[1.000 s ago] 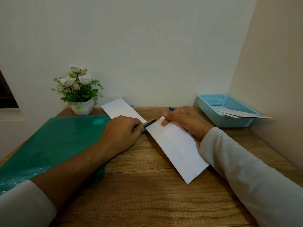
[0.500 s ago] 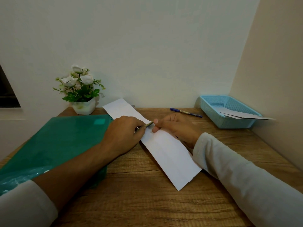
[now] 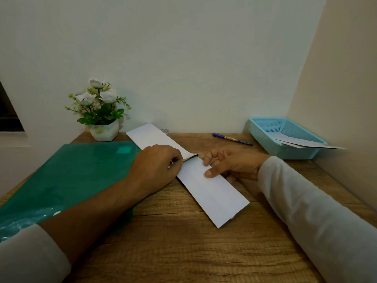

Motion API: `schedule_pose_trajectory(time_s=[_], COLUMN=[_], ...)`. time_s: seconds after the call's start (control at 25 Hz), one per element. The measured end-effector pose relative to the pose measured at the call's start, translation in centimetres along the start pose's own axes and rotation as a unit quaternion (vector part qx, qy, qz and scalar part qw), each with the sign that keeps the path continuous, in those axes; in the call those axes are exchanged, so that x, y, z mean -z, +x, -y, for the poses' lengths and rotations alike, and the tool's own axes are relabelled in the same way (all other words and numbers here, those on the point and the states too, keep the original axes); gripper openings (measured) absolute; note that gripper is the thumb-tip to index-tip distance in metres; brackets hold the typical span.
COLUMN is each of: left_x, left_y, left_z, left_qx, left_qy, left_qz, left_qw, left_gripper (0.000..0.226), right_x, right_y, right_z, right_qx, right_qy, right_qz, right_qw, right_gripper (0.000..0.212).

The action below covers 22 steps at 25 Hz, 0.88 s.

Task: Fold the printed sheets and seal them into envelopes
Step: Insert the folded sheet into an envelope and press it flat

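left hand (image 3: 157,166) pinches greenish strip (image 3: 187,159) at envelope (image 3: 214,193) mouth | right hand (image 3: 230,164) thumb and curled fingers grip envelope edge

Head view, forward and down on the envelope (image 3: 214,193)
Worn camera sits close above and on the near side of the envelope, facing the wall (image 3: 183,58) beyond it (single wide-angle view).

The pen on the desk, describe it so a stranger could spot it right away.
Look at the wooden desk along the back wall. Just left of the blue basket lies the pen. It is the only slim dark-blue thing there.
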State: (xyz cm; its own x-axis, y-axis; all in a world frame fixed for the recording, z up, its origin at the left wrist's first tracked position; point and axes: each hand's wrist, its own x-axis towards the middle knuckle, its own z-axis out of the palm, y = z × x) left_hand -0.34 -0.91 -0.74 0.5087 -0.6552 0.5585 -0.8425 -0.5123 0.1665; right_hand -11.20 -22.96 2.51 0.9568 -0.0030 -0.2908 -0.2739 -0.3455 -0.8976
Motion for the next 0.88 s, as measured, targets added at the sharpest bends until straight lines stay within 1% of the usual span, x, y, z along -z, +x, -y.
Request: schedule_pose_trajectory(time_s=[0.12, 0.28, 0.36, 0.4, 0.44, 0.56, 0.64, 0.72, 0.88], left_x=[-0.1, 0.3, 0.4, 0.4, 0.4, 0.1, 0.0, 0.0, 0.3], left_y=[-0.1, -0.2, -0.3, -0.3, -0.3, -0.3, -0.2, -0.2, -0.3], left_z=[-0.1, -0.3, -0.4, -0.4, -0.4, -0.4, -0.3, -0.4, -0.8], left_qx=[-0.011, -0.018, -0.023, -0.023, -0.023, -0.017, -0.017, -0.022, -0.033], left_qy=[-0.001, -0.013, -0.011, -0.011, -0.011, -0.011, -0.01, -0.01, -0.011], left_qz=[0.005, 0.003, 0.003, 0.004, 0.004, 0.001, -0.002, -0.003, -0.008], left_qw=[1.0, 1.0, 1.0, 1.0, 1.0, 1.0, 1.0, 1.0, 0.999], left_gripper=[0.017, 0.016, 0.017, 0.017, 0.017, 0.017, 0.017, 0.017, 0.016], right_x=[-0.5, -1.9, -2.2, -2.1, -1.8, -0.3, 0.2, 0.0, -1.9], right_y=[0.4, 2.1, 2.5, 2.4, 2.2, 0.9, 0.2, 0.5, 2.6], right_z=[0.1, 0.7, 0.8, 0.8, 0.8, 0.9, 1.0, 0.8, 0.5], right_qx=[0.0, 0.028, 0.034, 0.025, 0.011, -0.03, -0.036, -0.022, 0.015], right_qy=[0.028, 0.041, 0.03, 0.009, -0.01, -0.033, -0.045, -0.033, 0.02], right_qz=[-0.034, -0.127, -0.152, -0.151, -0.132, -0.016, 0.025, 0.0, -0.126], right_qw=[0.999, 0.991, 0.987, 0.988, 0.991, 0.999, 0.998, 0.999, 0.992], right_gripper=[0.029, 0.033, 0.044, 0.05, 0.054, 0.052, 0.054, 0.06, 0.084])
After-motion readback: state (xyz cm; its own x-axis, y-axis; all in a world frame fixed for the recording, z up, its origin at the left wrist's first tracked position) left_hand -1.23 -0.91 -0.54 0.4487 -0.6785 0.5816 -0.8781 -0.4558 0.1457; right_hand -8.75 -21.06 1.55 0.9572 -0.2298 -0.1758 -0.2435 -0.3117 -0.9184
